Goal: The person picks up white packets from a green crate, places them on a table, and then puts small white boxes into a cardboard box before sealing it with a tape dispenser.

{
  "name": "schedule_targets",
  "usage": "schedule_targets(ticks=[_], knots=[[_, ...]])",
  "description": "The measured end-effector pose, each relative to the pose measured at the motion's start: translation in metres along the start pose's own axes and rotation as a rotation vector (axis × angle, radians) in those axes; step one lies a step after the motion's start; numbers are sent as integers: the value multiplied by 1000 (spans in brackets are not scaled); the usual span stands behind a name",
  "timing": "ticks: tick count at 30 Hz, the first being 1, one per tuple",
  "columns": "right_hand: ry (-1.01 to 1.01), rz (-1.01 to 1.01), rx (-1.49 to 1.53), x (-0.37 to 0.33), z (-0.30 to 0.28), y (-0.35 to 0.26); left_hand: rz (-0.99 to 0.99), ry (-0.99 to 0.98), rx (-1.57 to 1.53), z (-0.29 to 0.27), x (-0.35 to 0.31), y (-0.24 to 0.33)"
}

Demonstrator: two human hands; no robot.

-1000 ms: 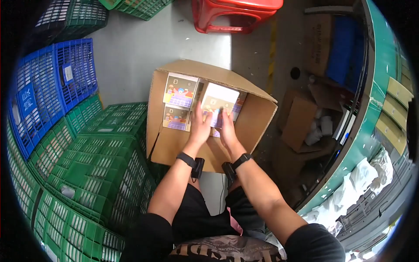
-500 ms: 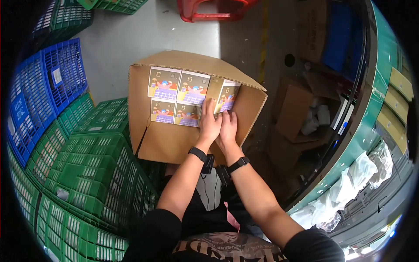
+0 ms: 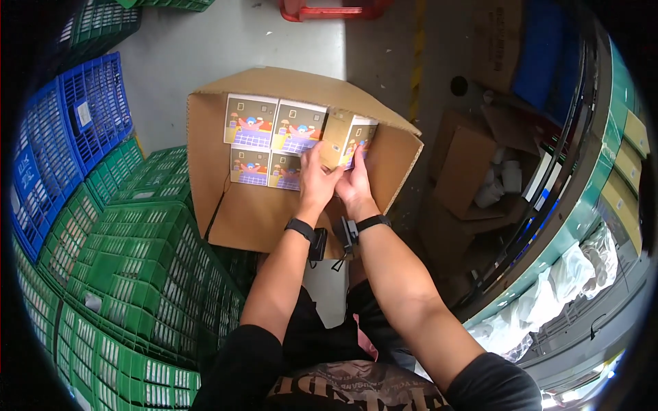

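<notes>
An open brown cardboard carton [image 3: 247, 222] stands tilted in front of me. Inside, on the left, small printed boxes [image 3: 249, 123] with a cartoon figure sit in two rows. Toward the right is another small printed box [image 3: 361, 133], turned so that a plain tan side shows beside its picture. My left hand [image 3: 318, 183] is closed against the tan side, fingers bent. My right hand [image 3: 354, 185] is closed at the lower part of the printed side, its fingers reaching up over the picture. Both hands touch near the box's bottom, and their inner fingertips are hidden.
Green plastic crates [image 3: 130, 267] and a blue crate [image 3: 92, 103] are stacked at the left. A red stool [image 3: 329, 12] is at the far edge. On the right are an open carton with white rolls [image 3: 490, 185], a green-edged bench [image 3: 603, 164] and white plastic bags [image 3: 548, 294].
My hands have moved apart from lying nearly flat together and now grip the right-hand small box from both sides. More of its tan side shows. The view has shifted slightly.
</notes>
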State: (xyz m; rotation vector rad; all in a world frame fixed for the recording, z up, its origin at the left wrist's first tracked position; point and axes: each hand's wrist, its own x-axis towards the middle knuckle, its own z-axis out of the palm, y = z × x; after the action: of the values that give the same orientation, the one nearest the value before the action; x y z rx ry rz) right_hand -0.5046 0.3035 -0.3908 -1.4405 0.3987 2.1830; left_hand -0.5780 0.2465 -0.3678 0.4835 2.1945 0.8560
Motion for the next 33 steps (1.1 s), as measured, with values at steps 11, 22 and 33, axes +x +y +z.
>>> schedule_targets(ticks=[11,22,33], knots=[[94,-107,61,-22,-26,31,-113,-196,-238,-27,0,-36],[108,-46,-25,-6,25,6,-163,-227,-252,-45,-20,-39],[-174,-616,-876,-351,176,-155,74,-190,-302,-158,-27,206]])
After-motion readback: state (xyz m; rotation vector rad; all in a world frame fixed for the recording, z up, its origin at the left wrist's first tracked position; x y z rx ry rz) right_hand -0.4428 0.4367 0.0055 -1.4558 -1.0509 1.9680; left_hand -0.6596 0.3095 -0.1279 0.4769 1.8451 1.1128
